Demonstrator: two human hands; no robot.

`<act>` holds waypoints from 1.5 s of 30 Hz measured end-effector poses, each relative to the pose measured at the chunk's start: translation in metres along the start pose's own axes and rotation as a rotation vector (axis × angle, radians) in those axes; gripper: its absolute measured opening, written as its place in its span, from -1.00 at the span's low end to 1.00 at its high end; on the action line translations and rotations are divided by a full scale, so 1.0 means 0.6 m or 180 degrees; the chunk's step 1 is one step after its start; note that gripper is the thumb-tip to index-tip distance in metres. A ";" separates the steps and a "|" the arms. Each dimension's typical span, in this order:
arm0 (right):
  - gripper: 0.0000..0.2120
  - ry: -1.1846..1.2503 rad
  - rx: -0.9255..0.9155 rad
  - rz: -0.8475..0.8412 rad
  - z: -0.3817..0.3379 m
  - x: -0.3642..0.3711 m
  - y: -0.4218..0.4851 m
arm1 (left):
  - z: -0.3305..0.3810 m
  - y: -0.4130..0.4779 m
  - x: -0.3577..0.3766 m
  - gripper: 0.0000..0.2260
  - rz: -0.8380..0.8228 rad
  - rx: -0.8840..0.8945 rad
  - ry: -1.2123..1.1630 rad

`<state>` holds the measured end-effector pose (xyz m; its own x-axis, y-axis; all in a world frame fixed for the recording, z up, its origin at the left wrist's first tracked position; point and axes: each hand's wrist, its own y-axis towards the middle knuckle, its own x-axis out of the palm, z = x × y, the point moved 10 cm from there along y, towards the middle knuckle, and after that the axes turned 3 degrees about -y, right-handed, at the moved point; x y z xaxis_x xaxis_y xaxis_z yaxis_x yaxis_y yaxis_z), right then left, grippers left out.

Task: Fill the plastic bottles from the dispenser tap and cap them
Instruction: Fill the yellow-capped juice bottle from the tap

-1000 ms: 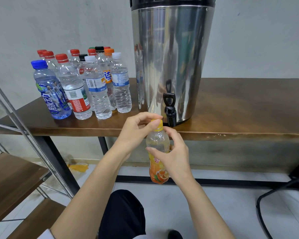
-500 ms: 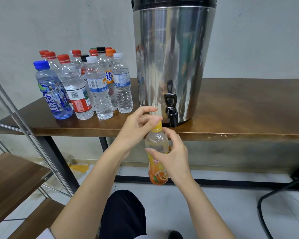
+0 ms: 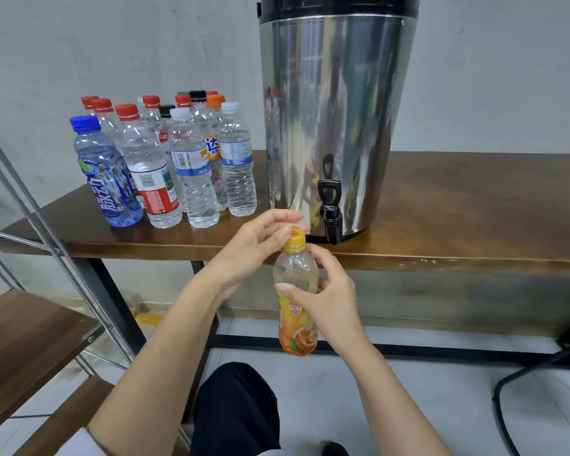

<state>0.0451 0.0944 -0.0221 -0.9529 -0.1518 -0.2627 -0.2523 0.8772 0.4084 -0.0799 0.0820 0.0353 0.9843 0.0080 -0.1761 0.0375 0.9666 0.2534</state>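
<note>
Right hand (image 3: 334, 304) is gripping the orange-label bottle (image 3: 296, 269) round its middle while left hand (image 3: 257, 248) is pinching the yellow cap (image 3: 295, 240), with the bottle hanging upright off the tabletop (image 3: 458, 209) edge, just below-left of the black tap (image 3: 330, 209). Steel dispenser (image 3: 336, 110) is sitting right behind, and capped bottles (image 3: 191, 166) are crowding the left end, the blue-capped one (image 3: 107, 179) showing 脉动.

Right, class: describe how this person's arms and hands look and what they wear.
The left hand and right hand are bare: no gloves, rings or watch show. Forearms are uncovered; a white sleeve edge shows high on the left arm.
</note>
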 end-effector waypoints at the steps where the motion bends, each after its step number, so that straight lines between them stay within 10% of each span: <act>1: -0.42 -0.0011 0.0004 -0.0003 -0.002 0.001 0.000 | 0.000 0.001 -0.006 -0.74 0.0117 0.0038 0.0061; 14: -0.37 0.0078 0.0050 -0.0111 0.000 0.016 -0.003 | -0.007 -0.004 -0.027 -0.72 0.0327 0.0127 -0.0158; 22: -0.39 0.0174 -0.0292 -0.0081 -0.085 0.044 0.062 | 0.002 -0.060 -0.205 -0.87 0.2670 0.0558 -0.0364; 33: -0.32 -0.0044 -0.0631 0.0058 -0.184 0.162 0.223 | -0.021 -0.091 -0.327 -0.89 0.3195 0.0430 0.0288; 45: -0.25 -0.0571 -0.1087 0.0269 -0.124 0.239 0.239 | -0.081 -0.025 -0.369 -0.22 0.3074 0.0085 0.1494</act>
<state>-0.1403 0.1644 0.0635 -0.9357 0.0232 -0.3520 -0.2444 0.6767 0.6945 -0.3070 0.0785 0.0244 0.4351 0.8687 -0.2366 -0.7116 0.4928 0.5007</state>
